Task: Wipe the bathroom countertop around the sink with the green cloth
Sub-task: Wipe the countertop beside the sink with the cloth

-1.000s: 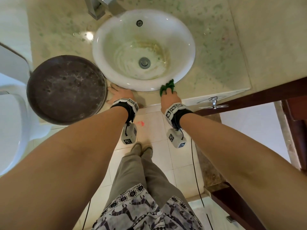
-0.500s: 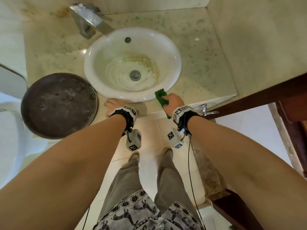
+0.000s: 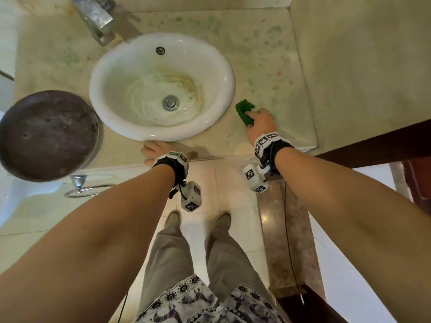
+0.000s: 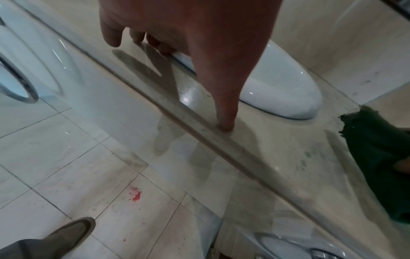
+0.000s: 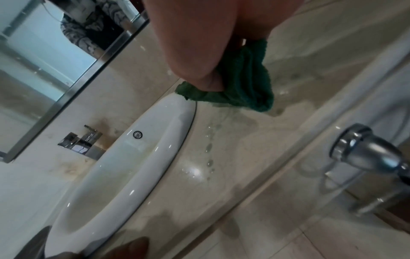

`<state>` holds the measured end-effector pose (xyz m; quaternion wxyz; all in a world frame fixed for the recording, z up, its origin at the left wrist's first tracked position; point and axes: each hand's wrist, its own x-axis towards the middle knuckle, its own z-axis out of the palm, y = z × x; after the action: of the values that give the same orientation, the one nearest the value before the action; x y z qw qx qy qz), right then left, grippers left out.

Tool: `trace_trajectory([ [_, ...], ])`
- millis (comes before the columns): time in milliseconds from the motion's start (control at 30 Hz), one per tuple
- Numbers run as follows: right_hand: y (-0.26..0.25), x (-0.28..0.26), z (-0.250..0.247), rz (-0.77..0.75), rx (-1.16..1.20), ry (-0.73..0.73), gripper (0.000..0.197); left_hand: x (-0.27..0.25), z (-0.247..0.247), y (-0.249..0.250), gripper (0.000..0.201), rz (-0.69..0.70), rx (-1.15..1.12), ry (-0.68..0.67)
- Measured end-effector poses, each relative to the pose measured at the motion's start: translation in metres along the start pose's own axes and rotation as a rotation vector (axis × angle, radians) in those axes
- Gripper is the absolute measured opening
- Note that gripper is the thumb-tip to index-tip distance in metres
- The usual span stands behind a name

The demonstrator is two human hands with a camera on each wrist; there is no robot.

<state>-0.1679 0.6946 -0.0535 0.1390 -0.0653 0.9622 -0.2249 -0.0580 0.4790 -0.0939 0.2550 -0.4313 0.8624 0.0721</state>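
Nearest the person, the left hand (image 3: 161,151) lies flat on the front strip of the surface (image 3: 268,73), fingers straight and spread, the thumb (image 4: 225,121) pressed down at the front edge and the fingertips reaching the near rim of the sink (image 3: 217,66). This grip holds nothing.

A little further and to the right, the right hand (image 3: 260,123) has its fingers curled round the green cloth (image 3: 244,112), a bunched wad pressed onto the surface just beside the sink's right rim; whether cloth and rim touch cannot be told. In the head view the wad's long axis runs from the hand up and left, its free end pointing toward the sink.

The strip between sink and front edge is narrow. To the right of the cloth a wider stretch of surface runs to the side wall (image 3: 361,54), and beyond it a speckled stretch reaches the back wall.

Left of the sink a dark round pan (image 3: 46,134) overhangs the front edge. Furthest off, the faucet (image 3: 95,19) stands behind the sink's left rear.
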Motion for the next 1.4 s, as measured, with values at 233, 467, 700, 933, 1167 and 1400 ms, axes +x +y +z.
trace_trajectory([
  [233,-0.001,0.028,0.013,-0.088,-0.113,-0.154,0.047,-0.011,-0.005,0.007,0.152,-0.071,-0.068,-0.009],
  [467,-0.009,0.028,0.016,-0.240,-0.311,-0.266,0.052,-0.016,-0.008,0.005,0.144,-0.091,-0.206,0.055],
  [700,-0.009,0.019,0.020,-0.296,-0.278,-0.300,0.048,-0.023,-0.016,0.010,0.139,-0.036,-0.093,0.026],
  [933,-0.012,-0.007,0.036,-0.302,-0.255,-0.324,0.046,-0.017,-0.015,0.013,0.132,-0.045,-0.070,0.078],
  [1167,0.010,-0.021,0.028,-0.438,-0.348,-0.361,0.056,-0.017,-0.014,0.012,0.115,-0.006,-0.107,0.081],
  [1400,0.013,-0.019,0.029,-0.188,-0.338,-0.253,0.053,-0.017,-0.014,0.015,0.117,-0.031,-0.071,0.080],
])
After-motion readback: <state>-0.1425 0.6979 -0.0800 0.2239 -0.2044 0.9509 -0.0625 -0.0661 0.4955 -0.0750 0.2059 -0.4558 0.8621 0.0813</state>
